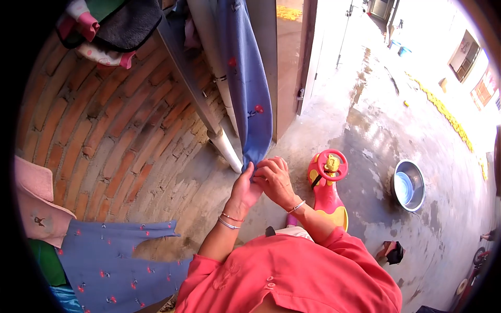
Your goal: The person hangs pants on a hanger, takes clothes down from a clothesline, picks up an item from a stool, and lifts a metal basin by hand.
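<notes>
Cloth point(249, 78), blue with red prints, comes down from beyond the upper edge of my view, narrowing to a gathered end ahead of my chest; what bears its top is out of sight, so its long hang suggests support up there. Beside it rises the brick wall point(94, 141), with the floor point(360, 208) opening on the other side. A matching garment point(125, 266) lies spread low on my left, probably draped that way to leave its fabric flat. The toy point(324, 203) and the basin point(415, 190) stand on the floor to my right, apart from the hanging length.

Both my forearms angle forward and inward, elbows bent, so the hands meet at the gathered end; I judge that holding it close lets them work side by side. My left hand point(245, 190) comes from below, its thumb pointing up along the bunched fabric. My right hand point(278, 182) arches over from the other side, knuckles high. Fingers of both are drawn together, pinching the end between them, though the fingertips themselves are partly hidden. Bracelets point(229, 225) circle my left wrist.
</notes>
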Motion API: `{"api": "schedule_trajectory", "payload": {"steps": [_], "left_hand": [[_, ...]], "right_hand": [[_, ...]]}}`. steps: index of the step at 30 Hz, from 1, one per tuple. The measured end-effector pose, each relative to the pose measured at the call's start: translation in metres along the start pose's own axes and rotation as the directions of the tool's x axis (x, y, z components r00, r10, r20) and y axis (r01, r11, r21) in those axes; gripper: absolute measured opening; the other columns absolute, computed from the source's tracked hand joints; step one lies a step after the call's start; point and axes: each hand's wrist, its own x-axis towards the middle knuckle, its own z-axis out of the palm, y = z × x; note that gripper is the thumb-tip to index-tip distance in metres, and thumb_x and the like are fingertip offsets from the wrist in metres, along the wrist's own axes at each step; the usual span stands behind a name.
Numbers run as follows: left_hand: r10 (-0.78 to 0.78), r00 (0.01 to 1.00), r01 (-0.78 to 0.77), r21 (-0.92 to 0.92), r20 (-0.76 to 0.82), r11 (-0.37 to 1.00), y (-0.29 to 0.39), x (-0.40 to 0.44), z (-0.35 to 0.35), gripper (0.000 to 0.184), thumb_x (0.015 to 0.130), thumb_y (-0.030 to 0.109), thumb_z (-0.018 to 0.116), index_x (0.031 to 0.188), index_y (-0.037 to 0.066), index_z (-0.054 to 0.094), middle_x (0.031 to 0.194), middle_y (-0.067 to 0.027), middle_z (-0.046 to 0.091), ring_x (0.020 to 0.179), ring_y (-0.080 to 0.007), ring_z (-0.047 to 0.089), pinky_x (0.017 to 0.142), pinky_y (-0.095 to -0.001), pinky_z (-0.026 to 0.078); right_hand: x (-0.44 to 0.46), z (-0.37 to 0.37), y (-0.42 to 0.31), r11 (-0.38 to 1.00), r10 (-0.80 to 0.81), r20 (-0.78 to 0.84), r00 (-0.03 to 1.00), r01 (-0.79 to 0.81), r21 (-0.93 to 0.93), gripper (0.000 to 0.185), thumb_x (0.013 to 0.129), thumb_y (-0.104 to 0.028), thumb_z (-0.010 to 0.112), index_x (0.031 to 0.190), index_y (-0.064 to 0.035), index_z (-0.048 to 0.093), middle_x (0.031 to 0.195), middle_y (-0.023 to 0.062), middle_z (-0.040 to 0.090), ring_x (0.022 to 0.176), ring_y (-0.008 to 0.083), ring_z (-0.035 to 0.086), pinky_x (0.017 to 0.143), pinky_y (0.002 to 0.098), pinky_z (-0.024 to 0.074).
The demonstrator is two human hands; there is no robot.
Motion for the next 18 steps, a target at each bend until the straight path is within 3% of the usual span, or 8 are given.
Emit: {"api": "schedule_trajectory", "payload": {"steps": [4,6,8,10,11,12,16,18], "left_hand": [[0.038,0.998,-0.038,0.016,-0.042,0.999,-0.004,0.013,-0.006,0.027,0.096,0.026,0.042,0.106,0.002,0.049,0.091,-0.0064,0.054,0.079,-0.0161,0.052,0.071,-0.0273,0.047],[0.023,0.987,-0.044,-0.129,-0.16,0.991,0.0,0.019,-0.009,0.026,0.095,0.025,0.043,0.104,0.001,0.049,0.081,-0.0035,0.051,0.068,-0.0116,0.048,0.06,-0.023,0.043],[-0.007,0.987,-0.017,-0.146,-0.159,0.989,0.003,0.028,-0.012,0.022,0.095,0.024,0.043,0.099,0.003,0.05,0.072,0.0001,0.047,0.058,-0.0071,0.042,0.05,-0.0194,0.036],[-0.034,0.98,0.027,-0.039,-0.194,0.999,0.009,0.031,-0.011,0.022,0.096,0.026,0.043,0.092,0.006,0.05,0.063,0.0037,0.04,0.05,-0.0055,0.034,0.042,-0.0187,0.027],[-0.03,0.96,0.026,-0.016,-0.28,1.0,0.01,0.035,-0.005,0.023,0.095,0.03,0.044,0.087,0.009,0.048,0.056,0.0064,0.034,0.044,-0.0052,0.028,0.039,-0.0193,0.02],[0.005,0.946,0.014,0.055,-0.324,0.998,0.01,0.04,-0.003,0.036,0.089,0.047,0.05,0.079,0.013,0.047,0.052,0.0075,0.029,0.042,-0.0053,0.025,0.038,-0.0196,0.017],[0.023,0.944,0.035,0.169,-0.329,0.985,0.018,0.048,0.019,0.06,0.072,0.073,0.051,0.06,0.017,0.036,0.047,0.0077,0.022,0.039,-0.0059,0.021,0.038,-0.02,0.014],[0.033,0.939,0.027,0.169,-0.343,0.985,0.019,0.056,0.019,0.057,0.079,0.069,0.046,0.059,0.017,0.034,0.047,0.0074,0.021,0.039,-0.0069,0.02,0.038,-0.0216,0.014]], "right_hand": [[-0.003,-0.007,0.011,0.95,0.169,0.064,0.984,-0.179,0.254,0.028,0.066,-0.003,0.068,0.088,-0.0048,0.052,0.097,0.0075,0.056,0.099,0.0251,0.05,0.089,0.0363,0.039],[-0.005,-0.012,0.02,0.482,0.376,0.128,0.918,-0.311,0.819,0.022,0.072,0.003,0.065,0.09,-0.0048,0.053,0.102,0.0056,0.054,0.104,0.0178,0.048,0.09,0.0325,0.0376],[-0.008,-0.026,0.029,0.318,0.543,0.151,0.826,-0.369,0.873,0.016,0.08,0.005,0.057,0.094,-0.0032,0.054,0.105,0.004,0.053,0.101,0.0119,0.051,0.086,0.0256,0.041],[-0.016,-0.032,0.046,0.314,0.642,0.125,0.756,-0.408,0.857,0.015,0.081,0.004,0.056,0.094,-0.0028,0.056,0.1,0.003,0.055,0.094,0.0096,0.052,0.083,0.0231,0.0424],[-0.022,-0.032,0.055,0.328,0.663,0.107,0.741,-0.416,0.848,0.014,0.081,0.004,0.057,0.093,-0.0029,0.056,0.097,0.0025,0.056,0.091,0.0094,0.053,0.081,0.0229,0.0427],[-0.028,-0.032,0.062,0.341,0.683,0.089,0.725,-0.424,0.839,0.014,0.081,0.004,0.057,0.093,-0.0029,0.056,0.094,0.002,0.057,0.088,0.0091,0.053,0.08,0.0228,0.0429],[-0.05,-0.028,0.071,0.319,0.742,0.104,0.662,-0.486,0.814,0.015,0.079,0.004,0.057,0.092,-0.0031,0.057,0.09,0.001,0.057,0.082,0.0072,0.052,0.074,0.0201,0.0423],[-0.058,-0.026,0.075,0.303,0.761,0.117,0.639,-0.508,0.807,0.015,0.079,0.004,0.057,0.092,-0.0031,0.057,0.089,0.0008,0.057,0.081,0.0071,0.052,0.074,0.0201,0.0424]]}}
